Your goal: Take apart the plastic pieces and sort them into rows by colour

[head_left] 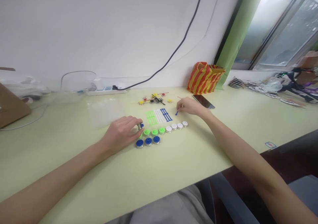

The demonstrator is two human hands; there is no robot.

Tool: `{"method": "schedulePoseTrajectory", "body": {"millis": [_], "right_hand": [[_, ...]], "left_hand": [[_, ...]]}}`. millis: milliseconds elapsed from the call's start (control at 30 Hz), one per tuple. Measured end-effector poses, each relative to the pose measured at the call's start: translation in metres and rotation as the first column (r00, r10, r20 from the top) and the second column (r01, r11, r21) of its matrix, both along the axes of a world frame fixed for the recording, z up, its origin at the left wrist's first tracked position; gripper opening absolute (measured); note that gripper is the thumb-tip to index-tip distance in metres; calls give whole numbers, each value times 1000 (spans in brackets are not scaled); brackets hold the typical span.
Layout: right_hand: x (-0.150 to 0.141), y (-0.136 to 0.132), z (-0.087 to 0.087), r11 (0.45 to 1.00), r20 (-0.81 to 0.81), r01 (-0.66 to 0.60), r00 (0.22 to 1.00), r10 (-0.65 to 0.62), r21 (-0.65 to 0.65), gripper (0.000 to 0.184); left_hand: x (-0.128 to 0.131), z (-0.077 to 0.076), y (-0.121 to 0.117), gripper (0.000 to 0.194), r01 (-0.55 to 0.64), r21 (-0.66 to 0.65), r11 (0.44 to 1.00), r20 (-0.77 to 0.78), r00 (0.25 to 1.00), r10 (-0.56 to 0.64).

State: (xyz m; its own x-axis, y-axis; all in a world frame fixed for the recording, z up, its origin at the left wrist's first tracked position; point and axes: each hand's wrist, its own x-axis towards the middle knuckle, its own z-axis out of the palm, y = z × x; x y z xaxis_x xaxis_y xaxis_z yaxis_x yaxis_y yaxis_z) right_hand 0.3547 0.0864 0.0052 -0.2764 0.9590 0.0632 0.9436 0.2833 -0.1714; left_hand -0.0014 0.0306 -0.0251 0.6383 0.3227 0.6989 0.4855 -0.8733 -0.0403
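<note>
Pale green desktop (pixel 188 171) is set with rows of blue, green and white capped discs (pixel 161 130). A blue-capped disc (pixel 141 126) is pinched in the closed fingertips of the left hand (pixel 121 134). A short blue peg (pixel 176 113), its long axis slanting down toward the near left, is gripped by the right hand (pixel 190 106), just right of the green, white and blue plastic runners (pixel 159 116).

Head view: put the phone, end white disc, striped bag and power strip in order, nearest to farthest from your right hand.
From the right hand:
1. Phone: just right of it.
2. End white disc: just below it.
3. Striped bag: behind it, by the wall.
4. Power strip: far left, by the wall.
</note>
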Motion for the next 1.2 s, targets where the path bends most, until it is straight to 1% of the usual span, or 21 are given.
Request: {"method": "schedulePoseTrajectory", "body": {"millis": [233, 400, 567, 733, 833, 967, 1033, 1200], "right_hand": [[9, 9, -8, 1000, -37, 5, 999, -5, -5, 10], [14, 15, -13, 998, -48, 51, 997, -52, -31, 5], [14, 17, -17, 995, -45, 95, 994, -96, -28, 11], [8, 16, -20, 998, -14, 68, 998, -68, 15, 14], [5, 14, -17, 998, -7, 58, 998, -58, 22, 13], [9, 10, -8, 999, -89, 21, 996, -24, -32, 13], [10, 10, -6, 999, -118, 12, 993, -16, -35, 13], [1, 10, -13, 1000, -105, -3, 994, 5, 19, 6]], "left_hand": [[0, -1, 0, 12, -9, -16, 1000, -20, 1000, 9], [0, -1, 0, 14, -11, -37, 999, -25, 1000, 10], [0, 0, 0, 14, -19, -71, 997, -5, 1000, 19], [0, 0, 0, 13, -16, -43, 999, -19, 1000, 15], [0, 0, 0, 12, -19, -45, 999, -16, 1000, 18], [1, -1, 0, 13, -19, -49, 999, -12, 1000, 18], [1, -1, 0, 13, -14, -44, 999, -16, 1000, 13], [1, -2, 0, 12, -16, -38, 999, -19, 1000, 15]]}}
